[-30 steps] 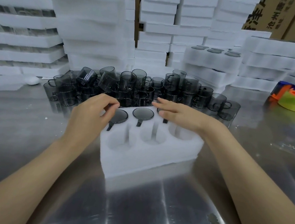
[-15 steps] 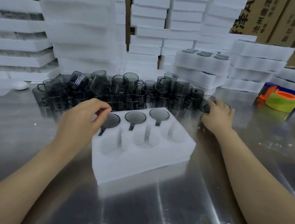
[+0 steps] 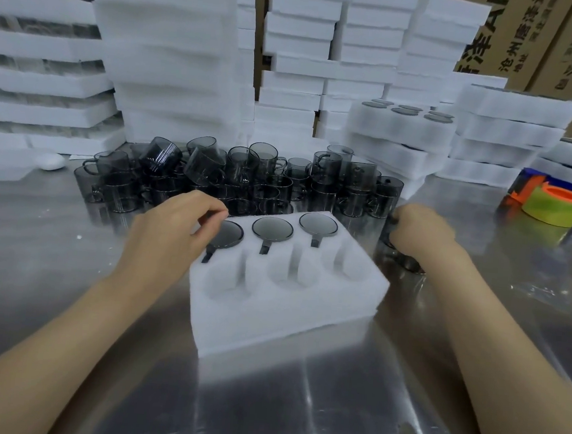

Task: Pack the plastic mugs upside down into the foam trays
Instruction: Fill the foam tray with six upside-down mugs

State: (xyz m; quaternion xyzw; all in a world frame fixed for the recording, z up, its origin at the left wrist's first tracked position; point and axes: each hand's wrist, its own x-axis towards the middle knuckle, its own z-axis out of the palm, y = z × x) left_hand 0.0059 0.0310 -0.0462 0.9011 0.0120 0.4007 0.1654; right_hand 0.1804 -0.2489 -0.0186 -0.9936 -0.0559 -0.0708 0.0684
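steel table [image 3: 263,403], foam stacks [image 3: 174,54] behind heaped mugs [image 3: 264,170]

A brushed stainless-steel bench [image 3: 297,406] carries everything. Between the left grip [image 3: 174,232] and the right grip [image 3: 420,234] lies a white rectangular foam tray [image 3: 287,313] with six round wells, set askew. The left grip's curled fingertips pinch the edge of the upturned grey mug [image 3: 230,236] in its far-left well. Just beyond both grips stands a crowd of smoky grey see-through plastic mugs [image 3: 246,179], some tipped or piled on others. One further dark mug [image 3: 407,264] stands on the bench, clasped in the right grip. Behind the crowd rise stacks of white foam trays [image 3: 173,71]. Well to the left of the left grip lies a small white egg-shaped lump [image 3: 50,161]. Well to the right of the right grip sits a yellow-green tape roll with an orange core [image 3: 552,210].
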